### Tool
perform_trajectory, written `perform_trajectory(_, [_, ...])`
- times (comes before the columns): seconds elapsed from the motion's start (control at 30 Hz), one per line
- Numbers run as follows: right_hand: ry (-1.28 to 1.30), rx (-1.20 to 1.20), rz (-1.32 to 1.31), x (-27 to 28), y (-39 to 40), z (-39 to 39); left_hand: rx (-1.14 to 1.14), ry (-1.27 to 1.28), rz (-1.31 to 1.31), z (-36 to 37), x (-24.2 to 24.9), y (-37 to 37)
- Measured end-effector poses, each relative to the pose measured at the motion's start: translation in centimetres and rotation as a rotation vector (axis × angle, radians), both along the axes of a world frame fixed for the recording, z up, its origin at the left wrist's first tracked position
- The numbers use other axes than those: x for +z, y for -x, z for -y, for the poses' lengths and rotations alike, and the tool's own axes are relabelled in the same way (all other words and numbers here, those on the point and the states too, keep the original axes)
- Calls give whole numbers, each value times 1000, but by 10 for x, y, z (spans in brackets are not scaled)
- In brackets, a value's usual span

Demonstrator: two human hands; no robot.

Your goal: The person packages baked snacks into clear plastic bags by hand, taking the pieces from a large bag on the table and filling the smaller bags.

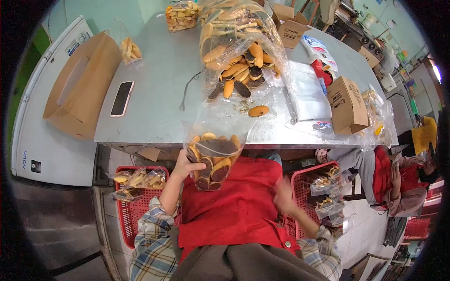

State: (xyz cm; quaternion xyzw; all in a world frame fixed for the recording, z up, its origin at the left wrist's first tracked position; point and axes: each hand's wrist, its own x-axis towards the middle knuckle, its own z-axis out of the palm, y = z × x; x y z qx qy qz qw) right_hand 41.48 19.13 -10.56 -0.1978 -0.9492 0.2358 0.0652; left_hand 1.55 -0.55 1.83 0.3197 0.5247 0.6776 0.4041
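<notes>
My left hand [189, 165] is closed round the side of a clear plastic bag [216, 159] in front of my red apron. Oval biscuits, some golden and some with dark chocolate faces, fill the bag. Its loose top stands up close to the table edge. Down at the right side of the apron is my right hand [284, 196], smeared by motion, beside a red basket. Ahead on the table lies a large clear plastic sack [243, 35], its mouth toward me, with a heap of biscuits [241, 75] spilling out. One single biscuit [258, 111] sits nearer the edge.
Bagged biscuits lie in a left red basket [126, 220] and a right red basket [293, 187]. The table holds a phone [122, 98], a cardboard box [84, 89], a smaller carton [346, 105] and a stack of plastic bags [309, 91]. Another person [398, 182] sits at right.
</notes>
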Motion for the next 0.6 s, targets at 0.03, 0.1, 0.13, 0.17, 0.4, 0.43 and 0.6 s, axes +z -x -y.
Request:
perform_trajectory(0.03, [367, -7, 216, 13, -47, 35, -8, 22, 30, -4, 2, -1])
perform_trajectory(0.1, [-76, 160, 689, -16, -103, 41, 35, -34, 83, -21, 20, -9])
perform_trajectory(0.13, [-10, 96, 860, 33, -83, 43, 55, -62, 110, -28, 22, -13])
perform_trajectory(0.17, [39, 37, 1031, 83, -63, 45, 73, -86, 140, -34, 24, -18])
perform_trajectory(0.4, [435, 202, -143, 75, 33, 14, 117, -133, 56, -54, 32, -41])
perform_trajectory(0.43, [326, 290, -9, 43, 25, -9, 140, -128, 48, -47, 29, -37])
perform_trajectory(0.6, [-368, -238, 175, 49, 16, -76, 314, -7, 59, 5, 27, -17])
